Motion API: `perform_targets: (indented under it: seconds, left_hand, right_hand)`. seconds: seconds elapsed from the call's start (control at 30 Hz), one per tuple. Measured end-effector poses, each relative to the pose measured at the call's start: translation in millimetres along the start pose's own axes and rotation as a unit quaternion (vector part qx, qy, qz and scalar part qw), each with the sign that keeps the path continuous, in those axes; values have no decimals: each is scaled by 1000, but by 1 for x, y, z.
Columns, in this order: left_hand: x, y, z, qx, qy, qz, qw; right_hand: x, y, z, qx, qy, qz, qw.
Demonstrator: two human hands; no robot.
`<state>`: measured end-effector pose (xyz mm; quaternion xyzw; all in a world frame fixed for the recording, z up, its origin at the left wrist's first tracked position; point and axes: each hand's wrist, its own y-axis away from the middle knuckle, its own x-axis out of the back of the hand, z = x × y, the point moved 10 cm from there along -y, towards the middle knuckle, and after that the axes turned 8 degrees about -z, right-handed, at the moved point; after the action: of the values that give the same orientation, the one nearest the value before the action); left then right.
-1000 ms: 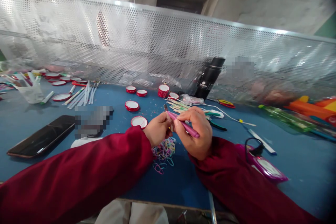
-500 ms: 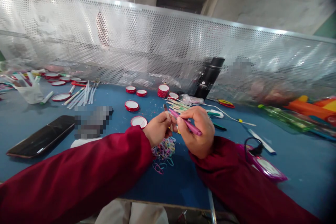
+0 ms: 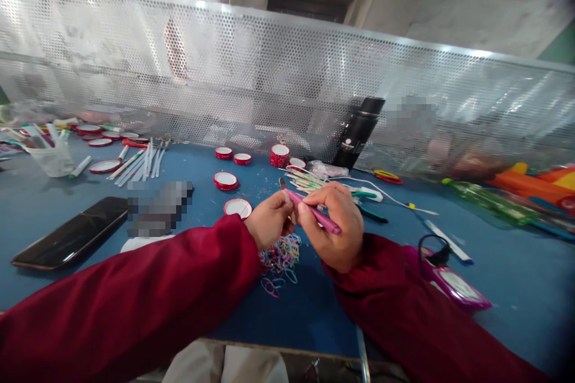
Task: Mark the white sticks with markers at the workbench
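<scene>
My right hand (image 3: 336, 224) is closed around a pink pen (image 3: 326, 220), which slants up and left toward my other hand. My left hand (image 3: 272, 218) pinches a small slim piece with a dark brown end (image 3: 282, 183) that pokes up past the fingertips. Most of that piece is hidden, so its kind is unclear. The pen's tip end lies close against it; whether they touch I cannot tell. Below both hands, a heap of colourful small rubber bands (image 3: 284, 257) lies on the blue table (image 3: 287, 317). A round red-rimmed white disc (image 3: 238, 208) sits just beyond my left wrist.
More red-rimmed discs (image 3: 279, 155) stand behind. A black bottle (image 3: 359, 134) leans at the perforated metal screen (image 3: 215, 72). Left are a phone (image 3: 72, 233), white sticks (image 3: 144, 161) and a cup of markers (image 3: 50, 158). Pliers (image 3: 374, 213) and a purple pack (image 3: 462, 290) lie right.
My right hand has shifted slightly left and down with the pink pen, bringing it nearer my left hand. My left hand has hardly moved.
</scene>
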<state>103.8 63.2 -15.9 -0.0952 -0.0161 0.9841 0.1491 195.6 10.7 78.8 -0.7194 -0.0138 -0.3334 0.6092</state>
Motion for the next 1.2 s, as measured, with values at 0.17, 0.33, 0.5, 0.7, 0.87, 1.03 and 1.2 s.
perform_targets:
  seconds: [0.17,0.33,0.5,0.7,0.87,1.03,1.2]
  left_hand:
    - [-2,0,2,-4,15,-5,1000]
    - [0,0,-1,0,16,6,1000]
    - [-1,0,-1,-7,21,0,1000]
    - [-3,0,1,-10,23,-14,1000]
    - [-2,1,2,-5,18,-3,1000]
    - [-4,0,0,-2,21,-9,1000]
    - [-2,1,-1,2,16,-3,1000]
  right_hand:
    - [3,1,0,-2,3,13,1000]
    - [0,0,0,-1,1,1,1000]
    - [1,0,-2,11,-1,2,1000]
    - [5,0,-1,9,7,16,1000]
    - [3,0,-3,15,-4,7,1000]
    - [1,1,-2,5,-3,3,1000]
    - [0,0,-1,3,0,-2,1000]
